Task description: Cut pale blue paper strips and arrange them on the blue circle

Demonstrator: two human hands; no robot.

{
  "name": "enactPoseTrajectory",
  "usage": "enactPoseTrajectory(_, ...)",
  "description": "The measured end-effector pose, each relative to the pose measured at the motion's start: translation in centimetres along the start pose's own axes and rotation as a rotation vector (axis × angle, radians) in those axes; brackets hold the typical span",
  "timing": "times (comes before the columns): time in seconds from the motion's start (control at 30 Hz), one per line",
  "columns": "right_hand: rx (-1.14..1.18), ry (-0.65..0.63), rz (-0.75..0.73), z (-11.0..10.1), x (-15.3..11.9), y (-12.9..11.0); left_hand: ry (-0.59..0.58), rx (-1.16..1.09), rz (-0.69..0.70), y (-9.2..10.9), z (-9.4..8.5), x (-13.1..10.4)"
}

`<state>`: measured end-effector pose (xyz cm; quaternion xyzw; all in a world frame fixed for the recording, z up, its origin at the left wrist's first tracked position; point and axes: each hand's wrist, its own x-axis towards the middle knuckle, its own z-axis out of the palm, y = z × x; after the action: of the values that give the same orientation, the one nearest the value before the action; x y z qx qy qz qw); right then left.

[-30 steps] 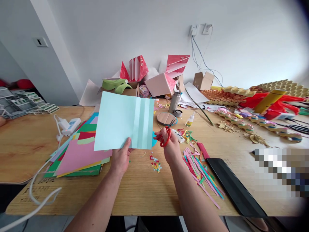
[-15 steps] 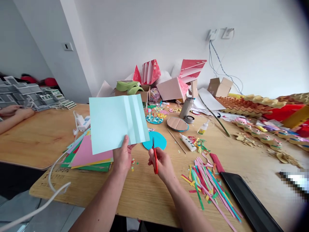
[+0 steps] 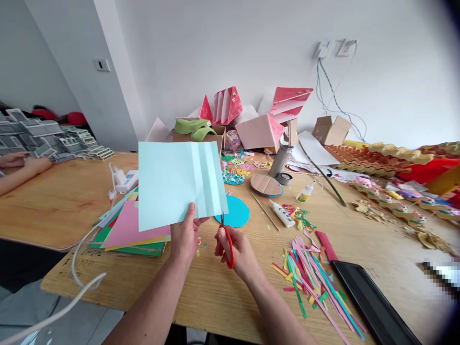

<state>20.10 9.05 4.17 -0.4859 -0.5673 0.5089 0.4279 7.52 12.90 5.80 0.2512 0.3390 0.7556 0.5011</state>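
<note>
My left hand [image 3: 185, 235] grips the lower edge of a light blue sheet of paper [image 3: 167, 184], thumb in front and fingers behind. Fold creases run up and down the sheet's right part. In my right hand [image 3: 235, 247] is a pair of red-handled scissors [image 3: 229, 249], its blades pointing up at the paper's lower right corner. Whether the blades touch the paper I cannot tell. Behind that corner a bright blue disc [image 3: 237, 212] lies on the table, partly covered by the sheet.
Coloured paper sheets [image 3: 132, 223] are stacked at left beside a white power strip [image 3: 127, 181]. Paper strips [image 3: 316, 282], a glue bottle [image 3: 282, 213], a thin stick [image 3: 265, 211] and a cardboard disc [image 3: 266, 185] lie to the right. Another person's hands [image 3: 34, 165] are at far left.
The scissors have moved down and left, bringing their blades to the sheet's lower right corner. The paper stays in my left hand, now slightly further right in view.
</note>
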Motion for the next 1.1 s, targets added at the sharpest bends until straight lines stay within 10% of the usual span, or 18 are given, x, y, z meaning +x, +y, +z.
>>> enactPoseTrajectory(1.1, 0.039, -0.009, 0.017, -0.46, 0.03, 0.39, -0.025, 0.031, 0.01, 0.01, 0.01, -0.25)
